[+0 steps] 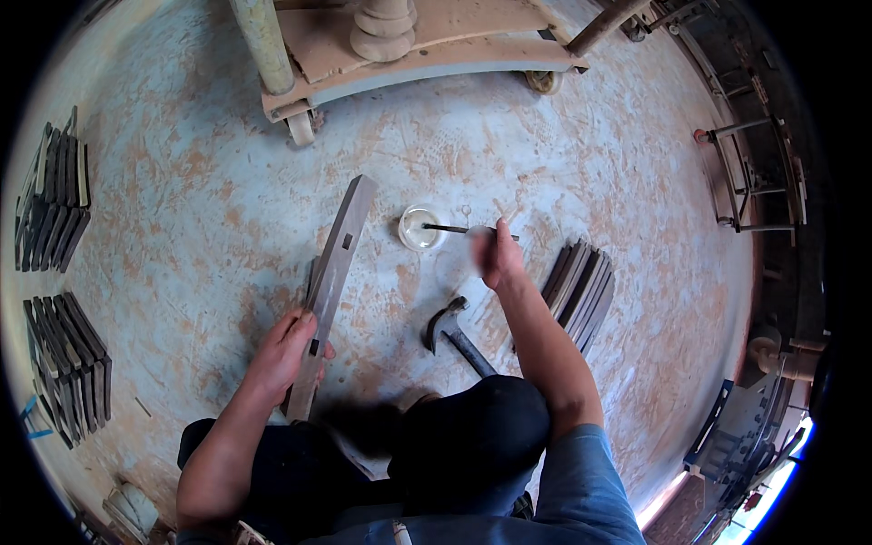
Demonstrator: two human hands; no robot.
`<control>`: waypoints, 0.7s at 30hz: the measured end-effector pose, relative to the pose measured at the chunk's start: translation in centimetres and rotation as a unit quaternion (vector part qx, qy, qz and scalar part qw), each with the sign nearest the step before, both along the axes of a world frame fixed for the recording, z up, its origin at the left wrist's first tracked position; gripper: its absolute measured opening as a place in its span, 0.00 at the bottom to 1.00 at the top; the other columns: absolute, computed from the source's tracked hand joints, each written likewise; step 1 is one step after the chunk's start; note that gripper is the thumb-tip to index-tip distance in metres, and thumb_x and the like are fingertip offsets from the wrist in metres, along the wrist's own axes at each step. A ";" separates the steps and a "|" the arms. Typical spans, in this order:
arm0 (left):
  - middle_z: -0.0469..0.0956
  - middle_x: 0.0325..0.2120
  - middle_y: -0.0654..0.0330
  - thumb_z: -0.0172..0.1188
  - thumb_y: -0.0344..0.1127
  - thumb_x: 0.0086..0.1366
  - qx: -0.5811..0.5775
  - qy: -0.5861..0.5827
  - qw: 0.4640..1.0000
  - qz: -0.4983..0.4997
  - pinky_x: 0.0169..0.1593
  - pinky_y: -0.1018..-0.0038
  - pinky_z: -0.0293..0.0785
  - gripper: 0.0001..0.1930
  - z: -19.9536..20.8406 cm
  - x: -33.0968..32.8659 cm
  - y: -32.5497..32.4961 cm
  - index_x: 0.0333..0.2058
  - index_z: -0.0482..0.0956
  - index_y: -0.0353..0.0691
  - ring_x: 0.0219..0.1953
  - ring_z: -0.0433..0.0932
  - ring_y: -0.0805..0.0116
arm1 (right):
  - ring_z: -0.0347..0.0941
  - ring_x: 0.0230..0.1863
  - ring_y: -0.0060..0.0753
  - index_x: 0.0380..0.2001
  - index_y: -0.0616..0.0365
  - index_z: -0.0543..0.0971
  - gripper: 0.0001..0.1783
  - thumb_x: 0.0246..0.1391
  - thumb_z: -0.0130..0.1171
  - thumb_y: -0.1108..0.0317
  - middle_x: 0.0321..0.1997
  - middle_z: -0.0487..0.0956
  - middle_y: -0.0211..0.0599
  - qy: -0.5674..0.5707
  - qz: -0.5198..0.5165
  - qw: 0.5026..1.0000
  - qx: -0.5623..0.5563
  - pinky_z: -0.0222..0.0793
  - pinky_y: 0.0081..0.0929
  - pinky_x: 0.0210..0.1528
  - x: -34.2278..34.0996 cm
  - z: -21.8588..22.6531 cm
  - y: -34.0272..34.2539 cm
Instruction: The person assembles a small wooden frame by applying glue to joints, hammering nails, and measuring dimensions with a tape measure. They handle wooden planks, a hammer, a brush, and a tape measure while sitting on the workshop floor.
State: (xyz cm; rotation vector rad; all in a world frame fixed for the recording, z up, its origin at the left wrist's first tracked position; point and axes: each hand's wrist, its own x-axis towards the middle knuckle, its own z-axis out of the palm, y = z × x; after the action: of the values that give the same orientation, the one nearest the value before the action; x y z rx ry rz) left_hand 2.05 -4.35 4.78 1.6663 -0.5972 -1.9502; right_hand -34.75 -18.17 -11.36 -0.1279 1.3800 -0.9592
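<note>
My left hand (280,354) is wrapped round a long grey-brown wooden bar (333,277). The bar stands tilted, its far end pointing up and to the right, and two small dark rectangular mortises show in its face. In my right hand (500,258), partly blurred, is a thin dark stick (445,228). Its tip reaches into a small clear cup (405,238) with a pale, see-through liquid. Whether the tip has bristles cannot be made out. On the floor between my arms lies a claw hammer (466,348), its handle end hidden by my knee.
A stack of dark wooden slats (581,289) lies beside my right forearm. More piled slats stand at the far left, one stack (62,195) behind another (71,363). A wheeled wooden stand (427,74) is ahead; metal frames (754,173) line the right side.
</note>
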 end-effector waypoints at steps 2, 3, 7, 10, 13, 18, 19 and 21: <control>0.76 0.26 0.58 0.41 0.47 0.73 0.005 -0.002 1.000 0.001 0.23 0.72 0.73 0.17 0.2 -0.1 0.0 0.48 0.66 0.39 0.20 0.72 0.71 | 0.70 0.22 0.33 0.39 0.56 0.71 0.24 0.65 0.43 0.44 0.26 0.78 0.36 0.004 -0.003 1.000 0.007 0.62 0.31 0.23 0.2 0.3 0.2; 0.76 0.26 0.58 0.41 0.46 0.73 0.010 -0.003 1.000 0.002 0.23 0.72 0.73 0.17 0.3 -0.2 -0.1 0.48 0.66 0.39 0.20 0.72 0.71 | 0.70 0.22 0.33 0.39 0.56 0.71 0.24 0.65 0.42 0.44 0.26 0.78 0.36 0.006 -0.004 1.000 0.010 0.62 0.31 0.24 0.3 0.6 0.2; 0.76 0.26 0.57 0.41 0.46 0.73 0.022 -0.005 1.000 -0.004 0.23 0.72 0.73 0.16 0.1 -0.5 -0.2 0.47 0.66 0.39 0.20 0.72 0.70 | 0.69 0.22 0.31 0.38 0.52 0.71 0.22 0.66 0.42 0.44 0.25 0.77 0.33 -0.049 -0.003 0.998 0.041 0.61 0.29 0.23 -0.2 1.9 0.3; 0.76 0.26 0.57 0.41 0.46 0.73 0.029 -0.008 1.000 -0.009 0.23 0.71 0.72 0.16 0.4 -0.9 -0.5 0.45 0.66 0.39 0.19 0.72 0.70 | 0.69 0.21 0.29 0.36 0.49 0.71 0.21 0.66 0.42 0.44 0.23 0.77 0.30 -0.110 -0.044 0.993 0.000 0.61 0.25 0.21 -2.0 4.1 -0.1; 0.75 0.26 0.56 0.40 0.47 0.73 0.028 -0.001 1.000 -0.006 0.23 0.70 0.72 0.16 0.3 -0.9 -0.6 0.45 0.66 0.38 0.19 0.72 0.69 | 0.71 0.21 0.29 0.30 0.47 0.74 0.19 0.64 0.48 0.45 0.21 0.77 0.29 -0.151 -0.097 0.983 -0.040 0.63 0.24 0.19 -2.4 8.6 -0.9; 0.76 0.26 0.56 0.40 0.48 0.73 0.034 0.023 0.999 -0.021 0.23 0.70 0.72 0.18 -0.1 -1.5 -1.4 0.47 0.66 0.39 0.19 0.72 0.69 | 0.72 0.23 0.30 0.30 0.49 0.75 0.15 0.63 0.53 0.52 0.22 0.77 0.30 -0.173 -0.016 0.966 -0.192 0.63 0.25 0.19 -1.5 16.7 -0.2; 0.76 0.26 0.56 0.40 0.48 0.73 0.034 0.026 0.999 -0.021 0.23 0.70 0.72 0.18 -0.1 -1.5 -1.5 0.47 0.66 0.39 0.19 0.72 0.69 | 0.72 0.23 0.29 0.30 0.50 0.74 0.14 0.63 0.53 0.53 0.22 0.77 0.30 -0.164 0.000 0.962 -0.219 0.63 0.25 0.20 -0.8 18.1 0.1; 0.76 0.26 0.56 0.40 0.49 0.73 0.037 0.038 0.998 -0.019 0.23 0.70 0.72 0.18 0.5 -1.7 -1.7 0.46 0.66 0.39 0.19 0.72 0.69 | 0.71 0.22 0.28 0.32 0.52 0.74 0.13 0.63 0.54 0.54 0.23 0.76 0.32 -0.134 0.018 0.964 -0.229 0.63 0.24 0.20 1.0 20.4 1.1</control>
State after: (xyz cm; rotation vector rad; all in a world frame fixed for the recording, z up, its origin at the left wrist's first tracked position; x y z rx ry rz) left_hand 0.38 -6.07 5.23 1.6273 -0.5378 -2.0754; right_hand -33.77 -17.11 9.02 -0.3572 0.8889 -1.2056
